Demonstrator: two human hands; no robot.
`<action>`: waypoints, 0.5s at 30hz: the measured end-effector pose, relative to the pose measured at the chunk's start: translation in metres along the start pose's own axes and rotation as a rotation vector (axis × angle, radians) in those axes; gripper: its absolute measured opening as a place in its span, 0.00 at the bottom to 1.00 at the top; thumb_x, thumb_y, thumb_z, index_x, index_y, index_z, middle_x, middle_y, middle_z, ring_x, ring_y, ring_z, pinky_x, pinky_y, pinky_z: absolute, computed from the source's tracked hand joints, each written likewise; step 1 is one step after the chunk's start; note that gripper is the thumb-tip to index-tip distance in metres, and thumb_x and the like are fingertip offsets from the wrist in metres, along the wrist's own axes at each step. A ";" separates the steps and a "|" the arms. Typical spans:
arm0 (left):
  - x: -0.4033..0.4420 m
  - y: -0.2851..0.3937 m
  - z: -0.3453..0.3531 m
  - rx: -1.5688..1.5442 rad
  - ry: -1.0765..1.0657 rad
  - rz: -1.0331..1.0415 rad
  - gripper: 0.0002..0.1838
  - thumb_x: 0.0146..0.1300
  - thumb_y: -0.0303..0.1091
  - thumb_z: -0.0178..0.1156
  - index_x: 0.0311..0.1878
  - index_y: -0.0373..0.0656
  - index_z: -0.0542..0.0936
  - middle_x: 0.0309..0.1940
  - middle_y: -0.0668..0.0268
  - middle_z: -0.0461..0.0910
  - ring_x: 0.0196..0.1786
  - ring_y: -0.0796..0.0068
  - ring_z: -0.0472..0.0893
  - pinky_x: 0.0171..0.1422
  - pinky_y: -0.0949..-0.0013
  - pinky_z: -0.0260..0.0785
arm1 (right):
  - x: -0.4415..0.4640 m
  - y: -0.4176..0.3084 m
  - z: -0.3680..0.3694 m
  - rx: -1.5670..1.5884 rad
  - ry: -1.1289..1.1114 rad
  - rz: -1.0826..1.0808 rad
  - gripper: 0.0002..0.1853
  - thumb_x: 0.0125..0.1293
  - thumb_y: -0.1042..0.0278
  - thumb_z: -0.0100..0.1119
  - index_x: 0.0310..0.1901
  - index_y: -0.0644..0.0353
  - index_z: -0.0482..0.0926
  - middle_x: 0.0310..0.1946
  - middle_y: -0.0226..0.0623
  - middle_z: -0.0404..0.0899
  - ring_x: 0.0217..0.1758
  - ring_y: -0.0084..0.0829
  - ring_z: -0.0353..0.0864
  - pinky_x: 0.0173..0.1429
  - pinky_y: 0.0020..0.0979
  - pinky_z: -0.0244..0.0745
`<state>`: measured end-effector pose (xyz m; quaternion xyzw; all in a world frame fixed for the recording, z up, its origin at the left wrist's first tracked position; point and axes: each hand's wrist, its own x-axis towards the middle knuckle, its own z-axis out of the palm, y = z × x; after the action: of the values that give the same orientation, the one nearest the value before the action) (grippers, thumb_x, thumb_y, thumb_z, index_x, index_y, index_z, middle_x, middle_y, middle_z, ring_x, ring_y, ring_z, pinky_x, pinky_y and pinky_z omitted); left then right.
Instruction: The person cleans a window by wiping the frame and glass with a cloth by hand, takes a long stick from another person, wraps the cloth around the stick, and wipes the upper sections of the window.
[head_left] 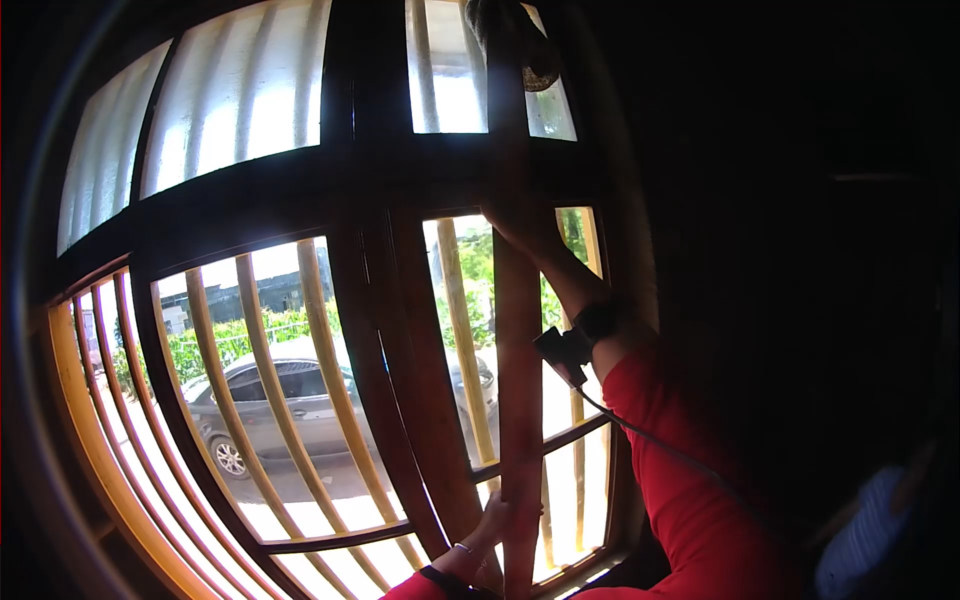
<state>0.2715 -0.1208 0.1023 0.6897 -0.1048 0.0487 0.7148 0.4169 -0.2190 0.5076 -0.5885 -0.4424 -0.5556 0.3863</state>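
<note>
Seemingly steadying the upright board (518, 400), left hand (495, 520) curled round it, right hand (512, 222) higher, closure unclear; any shift calls for balance.

Dark indoor place, kind unclear | window bars (268, 370) | car (252, 412), hedge (290, 325) outside

Dark brown plank (519, 400), red sleeves (680, 515), grey car (318, 410)

No lettering, number, brand or sign can be read, whether on the grey car (315, 410) outside, the wooden board (520, 360) or the black forearm device (562, 352).
</note>
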 end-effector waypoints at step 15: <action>-0.078 -0.134 -0.012 0.128 0.012 -0.183 0.15 0.61 0.40 0.59 0.39 0.34 0.77 0.29 0.60 0.81 0.33 0.70 0.82 0.38 0.66 0.76 | -0.175 -0.059 -0.014 -0.035 -0.045 0.273 0.26 0.51 0.57 0.63 0.50 0.59 0.69 0.45 0.56 0.71 0.44 0.55 0.74 0.49 0.49 0.72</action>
<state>0.2249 -0.1091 -0.0457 0.7403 -0.0336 -0.0061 0.6714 0.3581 -0.2298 0.3319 -0.6623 -0.3568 -0.4922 0.4379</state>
